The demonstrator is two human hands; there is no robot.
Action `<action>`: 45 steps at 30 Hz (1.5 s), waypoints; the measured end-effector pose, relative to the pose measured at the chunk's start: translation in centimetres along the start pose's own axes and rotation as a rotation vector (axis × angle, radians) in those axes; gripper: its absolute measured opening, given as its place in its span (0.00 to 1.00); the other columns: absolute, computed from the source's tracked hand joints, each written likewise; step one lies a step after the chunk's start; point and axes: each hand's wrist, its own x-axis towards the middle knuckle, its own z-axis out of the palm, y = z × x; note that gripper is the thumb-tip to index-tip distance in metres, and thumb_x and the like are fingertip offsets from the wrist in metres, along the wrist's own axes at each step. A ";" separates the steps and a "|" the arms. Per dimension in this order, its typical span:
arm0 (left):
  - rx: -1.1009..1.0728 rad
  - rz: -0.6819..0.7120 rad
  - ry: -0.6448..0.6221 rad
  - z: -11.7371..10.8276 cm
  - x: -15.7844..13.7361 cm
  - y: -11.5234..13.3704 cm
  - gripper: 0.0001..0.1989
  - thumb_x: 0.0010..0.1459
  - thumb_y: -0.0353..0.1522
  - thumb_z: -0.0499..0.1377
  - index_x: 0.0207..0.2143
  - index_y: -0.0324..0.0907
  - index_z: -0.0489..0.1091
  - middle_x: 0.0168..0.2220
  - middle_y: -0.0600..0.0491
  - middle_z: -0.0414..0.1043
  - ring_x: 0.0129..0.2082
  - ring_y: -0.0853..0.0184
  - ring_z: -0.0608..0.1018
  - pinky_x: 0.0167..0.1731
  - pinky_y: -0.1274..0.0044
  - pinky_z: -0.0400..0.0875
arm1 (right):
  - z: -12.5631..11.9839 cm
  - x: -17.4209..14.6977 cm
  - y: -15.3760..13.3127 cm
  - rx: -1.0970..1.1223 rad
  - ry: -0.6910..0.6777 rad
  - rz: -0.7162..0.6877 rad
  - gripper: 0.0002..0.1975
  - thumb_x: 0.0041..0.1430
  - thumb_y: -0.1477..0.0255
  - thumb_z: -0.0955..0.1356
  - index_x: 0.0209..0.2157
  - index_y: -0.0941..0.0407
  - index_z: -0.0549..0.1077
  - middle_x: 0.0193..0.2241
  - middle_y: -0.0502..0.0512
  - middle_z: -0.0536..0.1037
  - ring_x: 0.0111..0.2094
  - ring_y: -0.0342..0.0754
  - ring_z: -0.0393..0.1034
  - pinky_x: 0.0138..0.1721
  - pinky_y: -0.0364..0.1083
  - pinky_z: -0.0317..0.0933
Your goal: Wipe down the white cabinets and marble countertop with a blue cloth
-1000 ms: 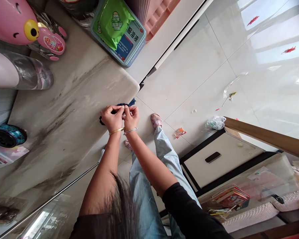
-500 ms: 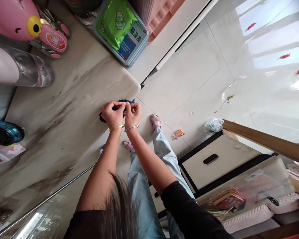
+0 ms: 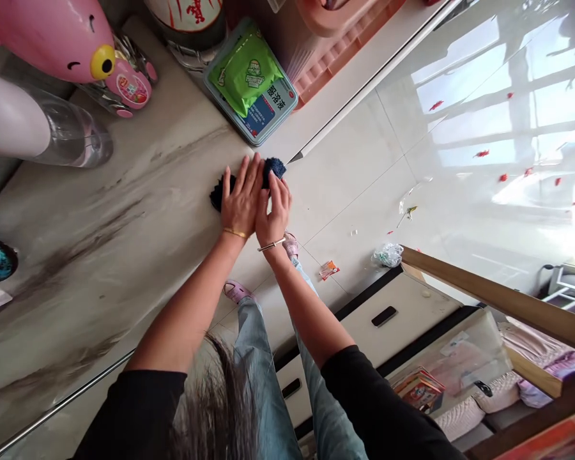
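A dark navy cloth [image 3: 274, 168] with a fluffy texture lies at the corner of the marbled counter [image 3: 172, 191], partly hidden under both hands. My left hand [image 3: 241, 201] lies flat on it with fingers stretched out. Dark tufts show on either side of that hand. Close beside it, my right hand [image 3: 274, 207] has bent fingers holding the cloth's edge near the counter's rim. A gold bangle is on the left wrist, a silver one on the right.
Behind the hands stands a blue-lidded box [image 3: 273, 108] with a green packet [image 3: 246, 73] on top. A pink bin [image 3: 316, 57], a clear bottle [image 3: 76, 131] and a pink bear-shaped object [image 3: 62, 38] stand farther back. Drawers [image 3: 402, 300] are at the right.
Both hands were pinching the bunched cloth with fingertips together. Now the left hand has flattened onto it, and the right grips its edge. The hands have moved forward and slightly right.
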 end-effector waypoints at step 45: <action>0.191 -0.402 0.415 -10.9 -27.4 -18.2 0.29 0.70 0.29 0.41 0.71 0.39 0.56 0.73 0.44 0.54 0.73 0.65 0.57 0.73 0.66 0.52 | 15.8 -18.0 -7.6 -0.588 -1.067 -1.009 0.30 0.73 0.67 0.58 0.73 0.59 0.54 0.74 0.59 0.53 0.76 0.59 0.35 0.75 0.68 0.29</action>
